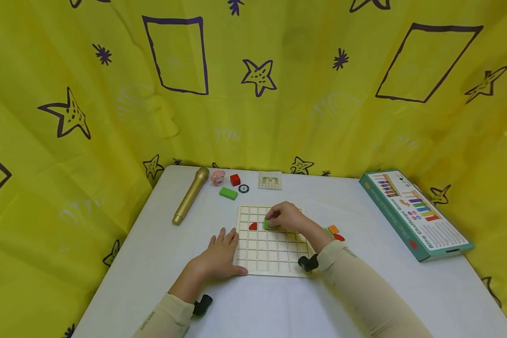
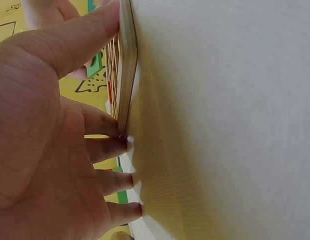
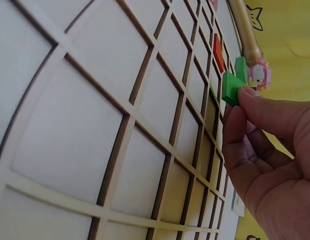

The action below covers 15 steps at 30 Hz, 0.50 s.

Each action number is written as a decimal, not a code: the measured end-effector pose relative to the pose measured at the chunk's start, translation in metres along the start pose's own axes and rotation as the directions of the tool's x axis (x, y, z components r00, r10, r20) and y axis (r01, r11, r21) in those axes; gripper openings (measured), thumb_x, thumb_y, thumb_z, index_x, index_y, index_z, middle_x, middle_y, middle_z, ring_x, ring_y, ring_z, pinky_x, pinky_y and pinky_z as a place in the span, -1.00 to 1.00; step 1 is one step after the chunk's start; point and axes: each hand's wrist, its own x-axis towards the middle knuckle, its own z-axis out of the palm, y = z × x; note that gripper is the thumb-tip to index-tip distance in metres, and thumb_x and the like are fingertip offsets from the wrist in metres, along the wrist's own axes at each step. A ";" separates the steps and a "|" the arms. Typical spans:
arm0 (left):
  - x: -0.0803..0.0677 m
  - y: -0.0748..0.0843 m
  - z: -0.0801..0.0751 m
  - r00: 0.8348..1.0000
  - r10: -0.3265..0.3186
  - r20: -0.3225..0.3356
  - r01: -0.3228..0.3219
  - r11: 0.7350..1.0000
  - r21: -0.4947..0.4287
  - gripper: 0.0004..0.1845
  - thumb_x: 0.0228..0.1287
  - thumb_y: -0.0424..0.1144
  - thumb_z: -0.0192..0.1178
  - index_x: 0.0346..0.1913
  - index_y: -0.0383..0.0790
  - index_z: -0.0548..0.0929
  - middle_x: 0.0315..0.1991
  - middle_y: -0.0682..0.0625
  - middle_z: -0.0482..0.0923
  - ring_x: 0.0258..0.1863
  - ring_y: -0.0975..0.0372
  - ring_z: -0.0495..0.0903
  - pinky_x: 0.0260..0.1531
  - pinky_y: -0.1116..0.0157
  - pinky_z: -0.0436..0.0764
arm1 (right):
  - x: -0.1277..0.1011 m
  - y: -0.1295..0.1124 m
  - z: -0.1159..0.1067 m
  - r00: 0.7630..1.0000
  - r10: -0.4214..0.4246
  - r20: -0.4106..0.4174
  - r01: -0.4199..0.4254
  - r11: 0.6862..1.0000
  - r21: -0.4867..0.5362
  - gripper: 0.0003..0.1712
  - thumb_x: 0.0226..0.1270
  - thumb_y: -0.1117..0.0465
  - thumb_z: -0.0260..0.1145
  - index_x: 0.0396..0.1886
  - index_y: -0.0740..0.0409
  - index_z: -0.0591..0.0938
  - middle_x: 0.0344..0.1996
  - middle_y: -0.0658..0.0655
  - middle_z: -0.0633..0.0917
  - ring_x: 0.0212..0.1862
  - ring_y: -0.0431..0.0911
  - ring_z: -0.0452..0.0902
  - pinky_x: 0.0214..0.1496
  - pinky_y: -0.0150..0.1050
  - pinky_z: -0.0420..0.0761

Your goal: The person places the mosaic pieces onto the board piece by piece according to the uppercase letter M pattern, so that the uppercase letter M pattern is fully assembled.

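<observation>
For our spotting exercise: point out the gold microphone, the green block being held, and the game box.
gold microphone (image 1: 190, 195), head view, mid-handle.
green block (image 3: 230, 88), right wrist view, front face.
game box (image 1: 414, 213), head view, lid.

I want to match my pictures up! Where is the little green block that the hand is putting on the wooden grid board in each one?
Head view: the small green wooden block sits mid-frame, pinched by the right hand over the pale wooden grid board.
Left wrist view: not in it that I can tell.
Right wrist view: upper right, at the fingertips.
Shared landmark: the grid board.
</observation>
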 end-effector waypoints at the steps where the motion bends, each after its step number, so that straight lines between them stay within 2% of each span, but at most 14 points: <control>1: 0.000 0.000 0.000 1.000 -0.001 -0.001 0.001 1.000 -0.003 0.20 0.07 0.35 0.36 0.56 -0.37 0.12 0.59 -0.22 -0.01 0.56 -0.20 -0.16 0.45 -0.19 -0.02 | 0.001 0.000 0.001 1.000 0.002 0.001 -0.002 1.000 -0.004 -0.92 0.27 0.33 0.46 -0.25 0.15 0.78 -0.30 0.01 0.73 -0.25 -0.12 0.59 -0.20 -0.26 0.62; 15: 0.000 0.000 0.001 1.000 -0.011 -0.004 0.011 1.000 0.004 0.20 0.06 0.35 0.38 0.55 -0.37 0.14 0.58 -0.22 0.02 0.57 -0.19 -0.15 0.45 -0.18 0.01 | 0.007 -0.007 0.011 1.000 -0.013 0.008 0.013 0.997 -0.079 -0.96 0.25 0.30 0.49 -0.31 0.11 0.78 -0.38 -0.03 0.72 -0.28 -0.12 0.53 -0.20 -0.26 0.57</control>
